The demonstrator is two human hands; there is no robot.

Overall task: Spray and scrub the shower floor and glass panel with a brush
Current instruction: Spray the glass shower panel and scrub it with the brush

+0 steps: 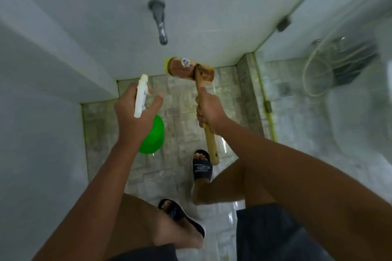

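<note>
Left hand [131, 116] grips spray bottle [151, 133]: round green body, white plastic head. Right hand [209, 110] clenched on brush [192, 69]: wood handle, yellow bristles. Floor [182, 99]: mottled glossy tile.

Head view, steeply down over shower floor [180, 99]

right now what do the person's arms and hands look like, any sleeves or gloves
Both arms are bare up to the frame's edge: no sleeves show. The left hand and right hand wear no gloves, and I see no rings, watch or wristbands. Lower down the person wears dark shorts and black slide sandals.
</note>
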